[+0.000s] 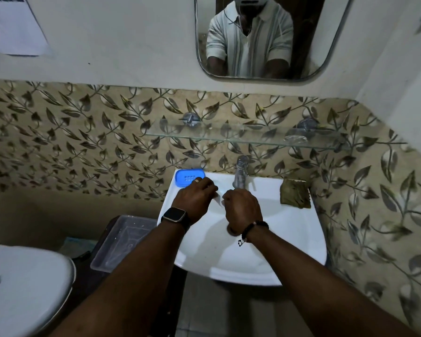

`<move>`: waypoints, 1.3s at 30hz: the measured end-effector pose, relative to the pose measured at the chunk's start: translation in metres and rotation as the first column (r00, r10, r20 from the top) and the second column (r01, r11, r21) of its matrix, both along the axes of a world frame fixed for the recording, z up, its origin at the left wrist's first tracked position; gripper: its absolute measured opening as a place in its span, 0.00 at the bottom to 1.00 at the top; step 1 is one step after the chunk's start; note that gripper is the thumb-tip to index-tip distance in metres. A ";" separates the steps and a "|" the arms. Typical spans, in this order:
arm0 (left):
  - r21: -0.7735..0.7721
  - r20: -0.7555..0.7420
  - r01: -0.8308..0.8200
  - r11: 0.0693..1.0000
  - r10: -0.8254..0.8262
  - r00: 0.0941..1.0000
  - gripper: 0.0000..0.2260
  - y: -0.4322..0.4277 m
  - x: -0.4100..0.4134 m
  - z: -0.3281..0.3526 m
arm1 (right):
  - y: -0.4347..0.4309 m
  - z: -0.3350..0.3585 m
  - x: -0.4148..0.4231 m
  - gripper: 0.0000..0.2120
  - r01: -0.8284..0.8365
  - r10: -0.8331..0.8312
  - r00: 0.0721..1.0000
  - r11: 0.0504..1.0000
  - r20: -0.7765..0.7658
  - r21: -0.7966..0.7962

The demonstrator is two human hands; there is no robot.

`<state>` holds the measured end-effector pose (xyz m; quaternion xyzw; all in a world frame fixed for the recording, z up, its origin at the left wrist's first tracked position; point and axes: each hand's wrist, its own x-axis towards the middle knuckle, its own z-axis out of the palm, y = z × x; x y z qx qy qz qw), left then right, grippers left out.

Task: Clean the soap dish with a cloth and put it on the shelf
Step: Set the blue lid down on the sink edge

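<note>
Two forearms are reaching from the bottom edge over one white sink (289, 239). The left hand (196, 199), wearing one watch (173, 216) and one ring, is curling its fingers down beside the right hand (241, 207), which is wearing one bead bracelet (253, 228) and curling likewise. Both hands are pinching one small pale scrap (218, 199) between them, in front of the single tap (240, 172); what the scrap is cannot be told.

One blue soap dish (186, 177) is lying on the sink's back left corner, just beyond the left knuckles; whether they are touching it cannot be told. One brown cloth (295, 195) is lying crumpled on the back right corner, apart from both hands.

One glass shelf (229, 136) is hanging on two metal mounts above the tap, with one mirror (260, 37) higher up. One clear tub (124, 242) and one toilet lid (27, 283) are sitting left of the sink.
</note>
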<state>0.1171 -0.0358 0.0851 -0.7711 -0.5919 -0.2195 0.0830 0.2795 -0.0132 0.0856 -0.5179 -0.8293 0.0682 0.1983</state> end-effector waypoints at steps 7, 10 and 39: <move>0.045 0.272 -0.085 0.995 0.069 0.960 0.12 0.009 0.007 0.003 | 0.009 -0.004 0.009 0.02 0.060 -0.291 0.812 0.904 -0.506 -0.424; 0.079 0.355 -0.083 0.993 0.050 0.934 0.14 0.015 0.010 0.004 | 0.010 -0.005 0.012 0.02 0.012 -0.359 0.692 0.873 -0.626 -0.487; -0.240 0.962 0.052 0.969 0.230 0.148 0.12 0.036 -0.003 0.004 | -0.003 0.004 0.010 0.04 0.026 -0.007 0.962 0.997 -0.272 0.069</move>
